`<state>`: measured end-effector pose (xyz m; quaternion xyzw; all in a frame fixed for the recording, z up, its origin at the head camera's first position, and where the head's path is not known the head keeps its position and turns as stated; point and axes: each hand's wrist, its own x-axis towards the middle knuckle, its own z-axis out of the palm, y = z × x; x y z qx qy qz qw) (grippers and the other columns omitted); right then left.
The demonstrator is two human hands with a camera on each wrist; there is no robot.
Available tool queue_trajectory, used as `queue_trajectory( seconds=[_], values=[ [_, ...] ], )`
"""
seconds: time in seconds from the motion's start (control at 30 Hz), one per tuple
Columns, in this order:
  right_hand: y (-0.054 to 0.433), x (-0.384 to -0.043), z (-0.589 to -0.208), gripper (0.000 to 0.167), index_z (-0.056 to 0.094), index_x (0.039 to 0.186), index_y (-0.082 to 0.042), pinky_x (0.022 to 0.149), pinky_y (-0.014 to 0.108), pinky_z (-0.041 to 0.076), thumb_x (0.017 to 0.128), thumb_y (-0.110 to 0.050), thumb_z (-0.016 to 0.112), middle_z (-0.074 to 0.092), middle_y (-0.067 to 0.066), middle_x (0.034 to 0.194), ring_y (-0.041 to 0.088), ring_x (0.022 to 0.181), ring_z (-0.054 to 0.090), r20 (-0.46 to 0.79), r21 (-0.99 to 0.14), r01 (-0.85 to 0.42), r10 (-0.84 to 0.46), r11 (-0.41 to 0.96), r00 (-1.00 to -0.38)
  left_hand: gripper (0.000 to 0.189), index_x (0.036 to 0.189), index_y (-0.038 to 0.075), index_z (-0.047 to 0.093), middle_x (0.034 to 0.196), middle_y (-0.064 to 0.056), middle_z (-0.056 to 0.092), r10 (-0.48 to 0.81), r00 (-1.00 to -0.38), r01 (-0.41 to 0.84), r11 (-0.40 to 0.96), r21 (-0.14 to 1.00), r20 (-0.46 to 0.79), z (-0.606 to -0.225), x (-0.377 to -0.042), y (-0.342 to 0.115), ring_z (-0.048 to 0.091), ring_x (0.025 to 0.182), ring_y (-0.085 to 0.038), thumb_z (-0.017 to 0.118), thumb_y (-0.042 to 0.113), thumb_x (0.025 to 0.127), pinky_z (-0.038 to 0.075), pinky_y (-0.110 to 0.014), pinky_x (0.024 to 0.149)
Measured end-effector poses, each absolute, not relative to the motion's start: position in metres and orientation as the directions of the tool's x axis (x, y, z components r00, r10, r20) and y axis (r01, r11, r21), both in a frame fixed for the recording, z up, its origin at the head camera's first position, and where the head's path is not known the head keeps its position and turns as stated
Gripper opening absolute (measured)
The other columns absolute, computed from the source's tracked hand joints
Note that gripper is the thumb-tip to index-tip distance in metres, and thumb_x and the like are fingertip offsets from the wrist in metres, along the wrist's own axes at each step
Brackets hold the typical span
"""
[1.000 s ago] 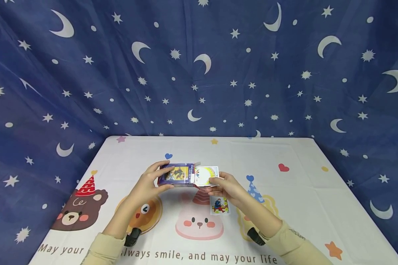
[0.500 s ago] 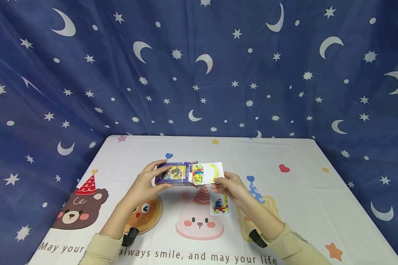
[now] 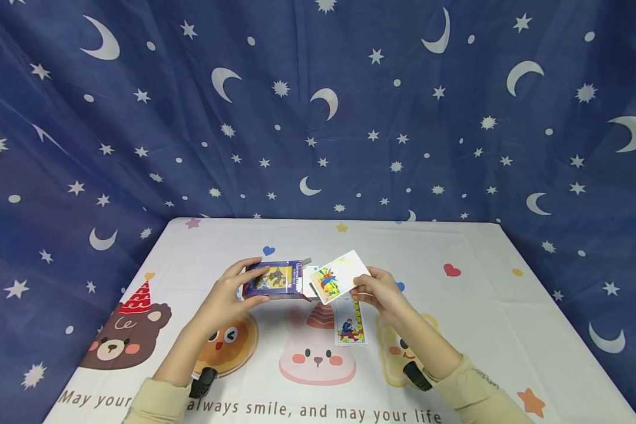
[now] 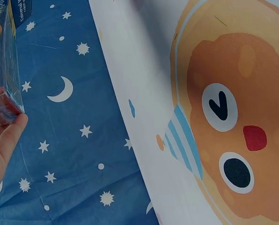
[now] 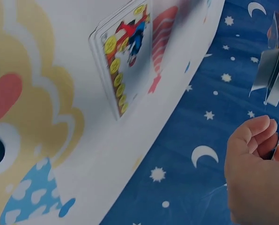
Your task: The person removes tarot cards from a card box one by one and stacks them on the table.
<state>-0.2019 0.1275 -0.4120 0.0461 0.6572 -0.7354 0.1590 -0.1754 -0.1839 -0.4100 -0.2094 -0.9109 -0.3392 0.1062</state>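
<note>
My left hand (image 3: 225,299) grips a blue card box (image 3: 274,278) between thumb and fingers, above the table. The box's right end is open, and a white card edge shows at its mouth. Just to the right, my right hand (image 3: 386,292) pinches an illustrated card (image 3: 341,275) by its right end. That card is tilted and appears clear of the box. Below lies a small pile of picture cards (image 3: 351,325) on the cloth. The right wrist view shows the pile (image 5: 130,58) and, past my right hand (image 5: 257,176), the box's loose flaps (image 5: 270,70).
A white tablecloth (image 3: 434,253) printed with cartoon animals, hearts and lettering covers the table. Behind it hangs a blue curtain (image 3: 275,147) with moons and stars. Black straps (image 3: 204,381) sit at both wrists.
My right hand has drawn the card rightward out of the box and turned it at an angle. The left hand has shifted slightly left with the box. The pile stays put.
</note>
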Motion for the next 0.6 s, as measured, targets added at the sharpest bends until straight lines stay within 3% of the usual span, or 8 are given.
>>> queue_trajectory(
  seconds=[0.4,0.6],
  values=[
    [0.145,-0.207,-0.419,0.044,0.043,0.125,0.016,0.07,0.021,0.057,0.085,0.001,0.051,0.06,0.003,0.084,0.009,0.069,0.062,-0.265,-0.964,0.264,-0.188,0.03,-0.946,0.053,0.124,0.008,0.062,0.137,-0.014,0.047,0.299,-0.89,0.451,0.69,0.566,0.343,-0.411,-0.176,-0.192,0.046,0.124,-0.039,0.079,0.02,0.075,0.047,-0.053,0.096],
    [0.155,-0.207,-0.424,0.045,0.042,0.125,0.016,0.068,0.021,0.057,0.083,0.002,0.05,0.061,0.004,0.084,0.01,0.067,0.063,-0.264,-0.964,0.253,-0.2,0.08,-0.944,0.054,0.124,0.007,0.062,0.137,-0.013,0.047,0.302,-0.881,0.467,0.682,0.563,0.365,-0.414,-0.176,-0.197,0.047,0.124,-0.037,0.08,0.017,0.074,0.047,-0.052,0.096]
  ],
)
